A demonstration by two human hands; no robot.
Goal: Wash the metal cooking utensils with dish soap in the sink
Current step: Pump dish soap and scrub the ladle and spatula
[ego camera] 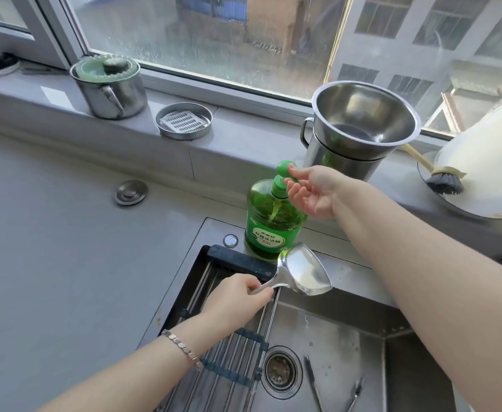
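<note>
Gripping the handle of a steel spatula (303, 270), the left hand (238, 298) holds its blade over the sink's (348, 346) back edge, just below the green dish soap bottle (270, 221) standing on the rim's back corner. The right hand (312, 191) is loosely open, its fingertips (296, 173) touching the pump head. Metal tongs (315, 382) lie on the sink floor beside the drain (281, 372).

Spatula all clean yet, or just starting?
Just starting. The left hand holds the spatula by its handle; no suds show on it. The right hand touches the soap bottle pump. Tongs still wait in the sink.
</note>
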